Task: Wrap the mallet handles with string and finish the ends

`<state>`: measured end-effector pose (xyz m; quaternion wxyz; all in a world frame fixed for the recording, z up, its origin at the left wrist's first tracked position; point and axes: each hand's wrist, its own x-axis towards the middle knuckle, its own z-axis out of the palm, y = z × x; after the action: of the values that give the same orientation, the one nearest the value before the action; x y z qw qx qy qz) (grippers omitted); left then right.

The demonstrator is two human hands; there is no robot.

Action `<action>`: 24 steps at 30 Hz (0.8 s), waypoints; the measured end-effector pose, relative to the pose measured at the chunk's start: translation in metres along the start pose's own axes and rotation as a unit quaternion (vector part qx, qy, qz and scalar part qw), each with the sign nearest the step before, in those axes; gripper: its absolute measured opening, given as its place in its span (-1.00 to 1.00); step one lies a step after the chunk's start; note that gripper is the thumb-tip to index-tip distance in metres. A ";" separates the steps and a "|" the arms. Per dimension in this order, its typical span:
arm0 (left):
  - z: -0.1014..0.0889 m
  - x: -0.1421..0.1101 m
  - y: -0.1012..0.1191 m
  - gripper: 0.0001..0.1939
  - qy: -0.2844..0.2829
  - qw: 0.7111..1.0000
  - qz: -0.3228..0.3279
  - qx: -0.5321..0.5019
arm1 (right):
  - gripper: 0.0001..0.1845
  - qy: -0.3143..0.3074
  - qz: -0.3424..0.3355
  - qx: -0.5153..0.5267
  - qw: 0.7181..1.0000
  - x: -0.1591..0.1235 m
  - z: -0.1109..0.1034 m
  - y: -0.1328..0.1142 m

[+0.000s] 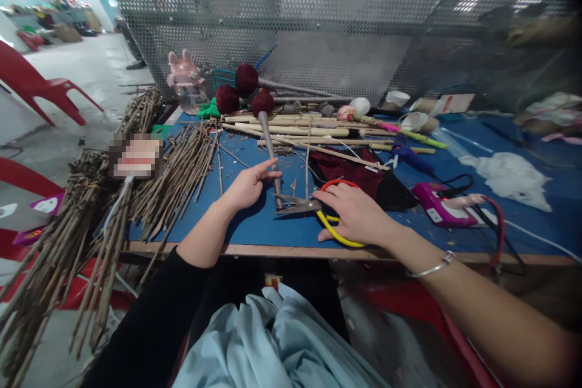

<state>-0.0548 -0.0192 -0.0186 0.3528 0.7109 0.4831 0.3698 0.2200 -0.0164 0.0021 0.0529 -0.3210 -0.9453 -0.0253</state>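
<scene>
My left hand [248, 185] is at a grey stick [268, 139], its fingertips closed on the lower half. A round maroon ball [262, 102] tops this stick, which slants down toward the table's front edge. My right hand [352, 209] grips scissors [302, 207] with red and yellow handles. Their blades are apart, with the stick's lower end between them; whether they touch it I cannot tell. Two more maroon balls [227, 99] [247, 79] lie behind, at least one on a grey stick. Dark red and black cloth [348, 173] lies beyond my right hand.
Brown twigs [182, 176] spread over the left of the blue table [245, 227], and twig bundles [59, 242] hang past its edge. Pale sticks [300, 129] lie across the back. To the right are a blue glue gun [411, 157], a purple box [439, 205] with cords, and white plastic [511, 179].
</scene>
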 end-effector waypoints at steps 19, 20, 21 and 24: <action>0.002 0.000 -0.006 -0.38 0.001 0.971 -0.058 -0.230 | -0.03 0.006 -0.096 -0.043 0.994 0.020 0.004 0.014; 0.003 0.000 -0.007 -0.38 0.010 0.972 -0.058 -0.229 | -0.05 0.002 -0.098 -0.043 0.994 0.021 0.003 0.014; 0.003 0.000 -0.009 -0.37 0.015 0.972 -0.059 -0.228 | -0.08 -0.002 -0.101 -0.044 0.994 0.021 0.003 0.014; 0.003 0.001 -0.010 -0.32 0.018 0.972 -0.065 -0.225 | -0.13 -0.010 -0.105 -0.049 0.993 0.023 0.003 0.014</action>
<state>-0.0559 -0.0160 -0.0286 0.5178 0.5739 0.4391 0.4580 0.2096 0.0088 0.0017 0.0253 -0.2223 -0.9719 -0.0735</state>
